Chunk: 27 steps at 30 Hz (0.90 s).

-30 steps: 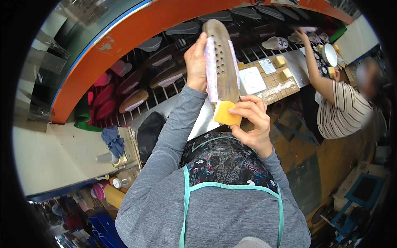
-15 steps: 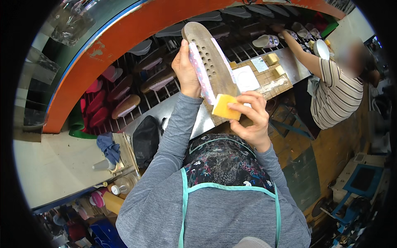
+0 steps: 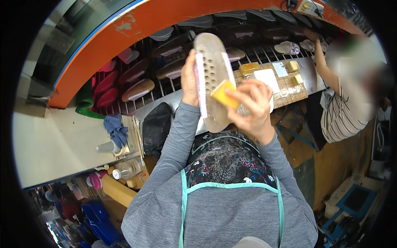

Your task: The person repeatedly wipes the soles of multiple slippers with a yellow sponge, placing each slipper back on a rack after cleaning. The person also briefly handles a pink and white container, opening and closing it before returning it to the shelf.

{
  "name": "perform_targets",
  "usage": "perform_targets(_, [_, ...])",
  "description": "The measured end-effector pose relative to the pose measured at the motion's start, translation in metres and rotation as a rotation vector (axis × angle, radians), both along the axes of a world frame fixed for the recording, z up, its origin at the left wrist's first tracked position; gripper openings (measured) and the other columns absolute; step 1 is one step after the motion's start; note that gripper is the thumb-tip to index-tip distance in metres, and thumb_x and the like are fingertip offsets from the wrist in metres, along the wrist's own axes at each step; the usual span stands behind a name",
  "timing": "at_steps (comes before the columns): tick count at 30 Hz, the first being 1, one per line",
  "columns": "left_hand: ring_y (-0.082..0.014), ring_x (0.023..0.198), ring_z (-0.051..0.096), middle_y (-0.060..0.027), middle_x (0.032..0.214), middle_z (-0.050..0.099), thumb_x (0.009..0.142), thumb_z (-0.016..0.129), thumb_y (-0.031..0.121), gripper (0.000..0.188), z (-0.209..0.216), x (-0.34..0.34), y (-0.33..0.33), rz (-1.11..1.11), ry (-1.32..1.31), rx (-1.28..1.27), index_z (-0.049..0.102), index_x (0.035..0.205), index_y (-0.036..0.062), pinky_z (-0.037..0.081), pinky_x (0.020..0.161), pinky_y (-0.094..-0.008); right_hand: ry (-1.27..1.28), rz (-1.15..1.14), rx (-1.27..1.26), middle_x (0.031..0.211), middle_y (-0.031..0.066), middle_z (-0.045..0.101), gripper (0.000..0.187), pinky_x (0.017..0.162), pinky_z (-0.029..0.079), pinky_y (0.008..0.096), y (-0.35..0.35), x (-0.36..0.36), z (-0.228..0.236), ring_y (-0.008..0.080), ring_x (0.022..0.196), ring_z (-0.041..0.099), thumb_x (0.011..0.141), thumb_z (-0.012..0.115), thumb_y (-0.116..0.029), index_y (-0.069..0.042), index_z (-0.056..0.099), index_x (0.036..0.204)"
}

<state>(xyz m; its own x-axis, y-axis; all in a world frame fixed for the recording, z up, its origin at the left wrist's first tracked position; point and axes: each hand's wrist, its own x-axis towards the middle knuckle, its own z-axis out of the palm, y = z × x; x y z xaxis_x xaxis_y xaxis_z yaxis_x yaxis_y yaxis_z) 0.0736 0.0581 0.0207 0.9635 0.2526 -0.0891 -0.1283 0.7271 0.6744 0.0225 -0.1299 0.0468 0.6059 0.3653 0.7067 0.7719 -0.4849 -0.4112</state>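
Note:
My left hand (image 3: 190, 78) grips a brown slipper sole (image 3: 215, 118) by its left edge, holding it up with its toe end away from me. Rows of round holes run along the sole, and pale pink strips line both its sides. In my right hand (image 3: 255, 109) is a yellow sponge block (image 3: 223, 93), pinched between thumb and fingers. The sponge lies against the sole's lower middle, beside the holes. The fingertips of my left hand are partly hidden behind the sole.
Behind the sole, a metal rack (image 3: 264, 55) carries several soles and slippers under an orange arched frame (image 3: 99, 47). A gridded board (image 3: 289, 89) holds sponge pieces and a white container. At right works a person in a striped top (image 3: 347, 118). A black bag (image 3: 157, 126) sits left.
The sponge has moved up along the sole, from its lower end to beside the holes. The sole now reaches lower toward my apron. My view has shifted, moving the surroundings in the picture.

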Motion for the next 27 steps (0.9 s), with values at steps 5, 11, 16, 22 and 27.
perform_targets(5, [-0.0157, 0.078, 0.069, -0.0078, 0.094, 0.070, 0.097, 0.053, 0.043, 0.043, 0.003, -0.011, 0.057, 0.232, -0.080, -0.056, 0.063, 0.109, 0.0029, 0.057, 0.072, -0.0281, 0.124, 0.129, -0.030, 0.090, -0.0001, 0.061, 0.039, 0.094, 0.030, 0.0418, 0.001, -0.024, -0.005, 0.0252, 0.106, 0.054, 0.058, 0.075, -0.015, -0.018, 0.076, 0.097])
perform_targets(11, [-0.0186, 0.091, 0.068, -0.0085, 0.107, 0.068, 0.099, 0.046, 0.047, 0.049, 0.006, -0.022, 0.055, 0.370, -0.166, 0.000, 0.058, 0.121, 0.0049, 0.056, 0.080, -0.0322, 0.141, 0.097, 0.141, 0.091, -0.0005, 0.061, 0.043, 0.096, 0.031, 0.0399, 0.008, -0.034, -0.014, 0.0260, 0.108, 0.052, 0.058, 0.081, -0.016, -0.018, 0.075, 0.100])
perform_targets(16, [-0.0297, 0.102, 0.066, -0.0123, 0.121, 0.064, 0.094, 0.039, 0.062, 0.068, 0.003, -0.024, 0.052, 0.133, -0.186, -0.006, 0.050, 0.136, 0.0102, 0.056, 0.088, -0.0460, 0.042, -0.090, 0.209, 0.086, 0.0002, 0.057, 0.041, 0.095, 0.031, 0.0397, 0.016, -0.032, -0.024, 0.0249, 0.103, 0.051, 0.059, 0.086, -0.019, -0.015, 0.070, 0.096])
perform_targets(22, [-0.0317, 0.100, 0.067, -0.0133, 0.120, 0.064, 0.092, 0.039, 0.064, 0.070, -0.007, -0.025, 0.063, 0.059, -0.160, 0.028, 0.051, 0.136, 0.0099, 0.056, 0.088, -0.0501, 0.087, -0.122, 0.165, 0.089, 0.0022, 0.057, 0.042, 0.093, 0.032, 0.0391, 0.010, -0.035, -0.020, 0.0259, 0.104, 0.051, 0.059, 0.085, -0.016, -0.014, 0.070, 0.098])
perform_targets(27, [-0.0328, 0.098, 0.068, -0.0133, 0.117, 0.065, 0.091, 0.041, 0.065, 0.072, -0.008, -0.010, 0.058, 0.068, -0.146, 0.009, 0.052, 0.134, 0.0082, 0.056, 0.088, -0.0505, 0.030, -0.140, 0.189, 0.091, 0.0015, 0.058, 0.040, 0.094, 0.031, 0.0395, 0.011, -0.025, -0.011, 0.0256, 0.104, 0.051, 0.060, 0.083, -0.017, -0.015, 0.072, 0.098])
